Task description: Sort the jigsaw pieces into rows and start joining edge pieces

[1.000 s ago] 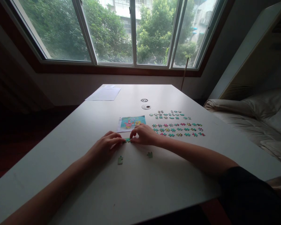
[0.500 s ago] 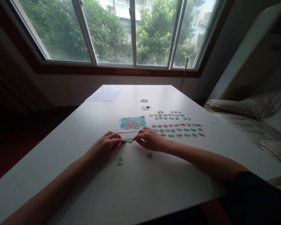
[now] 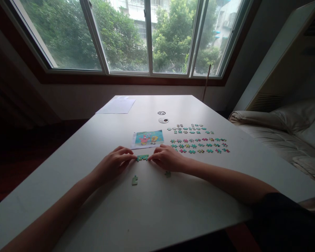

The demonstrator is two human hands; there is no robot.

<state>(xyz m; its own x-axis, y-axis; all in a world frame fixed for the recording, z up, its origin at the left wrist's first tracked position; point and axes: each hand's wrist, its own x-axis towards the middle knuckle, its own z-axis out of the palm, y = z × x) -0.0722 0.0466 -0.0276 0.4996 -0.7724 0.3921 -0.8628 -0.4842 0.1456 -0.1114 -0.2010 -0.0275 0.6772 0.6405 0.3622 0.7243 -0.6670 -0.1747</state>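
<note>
A short strip of joined green jigsaw puzzle pieces point(image 3: 142, 158) lies flat on the white table, between my two hands. My left hand point(image 3: 117, 160) touches its left end with the fingertips, fingers curled together. At the right end, my right hand point(image 3: 168, 157) has its thumb and fingertips drawn together against the strip's edge. Closer to me lie two loose pieces: a pale green puzzle piece point(image 3: 134, 180) below the left hand and a darker green puzzle piece point(image 3: 168, 174) just under the right hand. Behind the strip rests a picture card point(image 3: 149, 138) with cartoon figures.
Rows of loose puzzle pieces point(image 3: 196, 141) spread over the table's right half. White paper point(image 3: 115, 105) lies at the far left corner. Two round table inserts point(image 3: 163, 120) sit near the middle. A pale sofa point(image 3: 280, 133) stands to the right, a window point(image 3: 128, 38) beyond.
My left hand has shifted slightly left, uncovering the strip's left end. The strip sits a little further left, and my right hand has barely moved.
</note>
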